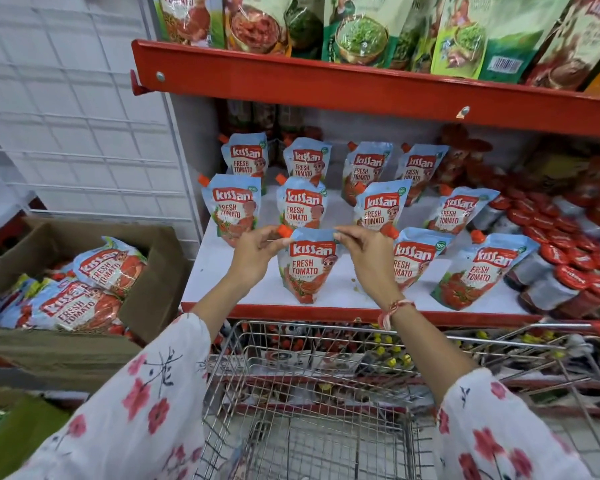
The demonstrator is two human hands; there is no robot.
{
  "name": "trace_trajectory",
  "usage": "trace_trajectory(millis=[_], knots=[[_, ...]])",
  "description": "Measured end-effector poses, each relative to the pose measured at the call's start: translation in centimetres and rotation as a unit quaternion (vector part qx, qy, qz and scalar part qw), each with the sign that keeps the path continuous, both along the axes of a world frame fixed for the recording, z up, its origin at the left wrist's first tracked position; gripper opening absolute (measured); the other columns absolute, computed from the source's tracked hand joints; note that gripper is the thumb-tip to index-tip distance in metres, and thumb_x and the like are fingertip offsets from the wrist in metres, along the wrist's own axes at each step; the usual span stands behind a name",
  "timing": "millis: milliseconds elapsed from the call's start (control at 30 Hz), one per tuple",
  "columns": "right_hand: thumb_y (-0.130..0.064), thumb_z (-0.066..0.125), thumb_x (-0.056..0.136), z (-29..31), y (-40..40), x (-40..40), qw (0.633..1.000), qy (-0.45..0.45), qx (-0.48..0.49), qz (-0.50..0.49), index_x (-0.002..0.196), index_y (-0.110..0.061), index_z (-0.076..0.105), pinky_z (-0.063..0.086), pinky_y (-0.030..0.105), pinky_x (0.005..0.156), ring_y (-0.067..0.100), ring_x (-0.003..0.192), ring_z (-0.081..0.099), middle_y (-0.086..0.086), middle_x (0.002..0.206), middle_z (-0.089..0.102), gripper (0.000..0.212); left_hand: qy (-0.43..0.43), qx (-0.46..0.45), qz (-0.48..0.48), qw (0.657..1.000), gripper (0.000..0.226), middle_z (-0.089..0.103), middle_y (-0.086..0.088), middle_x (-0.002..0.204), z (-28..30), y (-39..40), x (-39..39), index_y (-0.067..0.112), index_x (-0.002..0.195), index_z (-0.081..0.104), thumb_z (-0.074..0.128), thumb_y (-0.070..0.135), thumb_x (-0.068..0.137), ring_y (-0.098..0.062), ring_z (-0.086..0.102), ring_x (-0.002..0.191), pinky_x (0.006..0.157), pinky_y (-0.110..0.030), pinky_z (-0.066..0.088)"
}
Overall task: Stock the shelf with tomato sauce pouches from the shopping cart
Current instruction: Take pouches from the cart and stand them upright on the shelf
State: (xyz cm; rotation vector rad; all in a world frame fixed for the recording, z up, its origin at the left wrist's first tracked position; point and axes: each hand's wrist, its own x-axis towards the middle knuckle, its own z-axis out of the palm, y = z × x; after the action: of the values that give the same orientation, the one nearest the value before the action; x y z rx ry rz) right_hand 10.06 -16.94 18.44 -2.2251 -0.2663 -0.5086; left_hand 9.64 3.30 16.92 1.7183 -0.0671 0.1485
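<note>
Pouches: eleven stand on the white shelf [326, 292]. Left hand [253, 252] and right hand [364, 252] pinch the front pouch [305, 268] by its top corners, above the wire cart [309, 393].

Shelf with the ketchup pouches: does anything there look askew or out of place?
Yes. The front-right pouch leans to the right instead of standing straight, and small dark specks lie on the white shelf beside the right hand.
</note>
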Motion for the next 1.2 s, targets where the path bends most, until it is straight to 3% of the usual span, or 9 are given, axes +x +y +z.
trace_trajectory(millis=[167,267,367,567,667,867,1000,1100,1200], knots=[[-0.017,0.064,0.091,-0.3,-0.2,-0.4,0.999,-0.012,-0.045,0.003,0.106,-0.010,0.070,0.039,0.001,0.059,0.019,0.072,0.065,0.010,0.090,0.076,0.018,-0.020,0.080,0.025,0.996,0.014,0.067,-0.005,0.093,-0.3,0.6,-0.8,0.004,0.099,0.068,0.064,0.010,0.088,-0.005,0.062,0.081,0.078,-0.018,0.051],[-0.016,0.064,0.091,-0.8,0.1,-2.2,0.998,-0.036,-0.048,-0.021,0.117,-0.012,0.062,0.052,0.029,0.086,0.022,0.103,0.063,0.008,0.117,0.068,0.027,-0.020,0.100,0.058,0.993,0.018,0.068,-0.005,0.098,-1.1,1.3,-2.6,0.002,0.101,0.067,0.067,0.012,0.086,-0.015,0.064,0.089,0.082,-0.020,0.052],[-0.015,0.060,0.094,-1.7,1.0,-5.1,0.993,-0.103,-0.036,-0.035,0.123,-0.013,0.057,0.040,0.021,0.101,0.015,0.119,0.052,0.005,0.131,0.056,0.029,-0.024,0.114,0.086,0.989,0.017,0.071,-0.002,0.096,-2.5,2.1,-5.7,0.006,0.100,0.068,0.068,0.015,0.086,-0.011,0.065,0.086,0.073,-0.003,0.049],[-0.015,0.060,0.093,-7.1,3.3,-11.2,0.989,-0.078,-0.107,0.058,0.118,-0.008,0.061,0.043,0.018,0.100,0.016,0.113,0.057,0.009,0.124,0.059,0.026,0.034,0.241,0.010,0.970,0.013,0.075,0.000,0.093,-7.9,3.9,-12.5,0.012,0.098,0.071,0.067,0.014,0.086,-0.007,0.068,0.084,0.080,-0.012,0.050],[-0.016,0.056,0.096,-11.5,3.8,-14.7,0.969,0.039,-0.198,0.142,0.122,-0.013,0.059,0.056,0.030,0.091,0.018,0.108,0.062,0.006,0.128,0.059,0.027,0.092,0.330,-0.050,0.938,0.012,0.075,-0.004,0.096,-11.2,4.5,-15.9,0.009,0.097,0.071,0.065,0.007,0.087,-0.007,0.064,0.081,0.076,-0.002,0.046],[-0.012,0.051,0.096,-19.1,5.6,-19.6,0.868,0.259,-0.325,0.271,0.135,-0.020,0.047,0.050,0.031,0.100,0.021,0.124,0.053,0.004,0.146,0.045,0.039,0.275,0.488,-0.180,0.809,0.022,0.072,-0.014,0.105,-16.7,4.2,-20.9,0.007,0.100,0.070,0.062,0.023,0.087,-0.028,0.066,0.099,0.087,-0.033,0.050],[-0.002,0.059,0.090,-21.3,7.8,-20.4,0.849,0.272,-0.337,0.303,0.135,-0.016,0.045,0.049,0.033,0.103,0.024,0.125,0.053,0.007,0.143,0.049,0.050,0.371,0.530,-0.161,0.745,0.039,0.067,-0.014,0.115,-18.5,2.9,-22.4,0.002,0.112,0.061,0.068,0.026,0.082,-0.026,0.064,0.105,0.090,-0.033,0.053],[0.004,0.060,0.086,-22.0,9.5,-20.0,0.856,0.265,-0.328,0.299,0.138,-0.019,0.041,0.057,0.030,0.085,0.025,0.108,0.063,0.006,0.144,0.047,0.060,0.373,0.559,-0.131,0.729,0.046,0.063,-0.011,0.121,-19.3,2.6,-22.6,0.004,0.119,0.055,0.072,0.023,0.081,-0.023,0.061,0.111,0.094,-0.029,0.051],[0.005,0.058,0.086,-22.4,11.1,-19.3,0.855,0.265,-0.325,0.306,0.139,-0.017,0.040,0.053,0.039,0.097,0.029,0.118,0.058,0.010,0.147,0.044,0.060,0.401,0.555,-0.119,0.719,0.059,0.059,-0.011,0.126,-20.1,2.9,-23.2,0.003,0.124,0.049,0.073,0.031,0.079,-0.022,0.057,0.117,0.096,-0.028,0.048]])
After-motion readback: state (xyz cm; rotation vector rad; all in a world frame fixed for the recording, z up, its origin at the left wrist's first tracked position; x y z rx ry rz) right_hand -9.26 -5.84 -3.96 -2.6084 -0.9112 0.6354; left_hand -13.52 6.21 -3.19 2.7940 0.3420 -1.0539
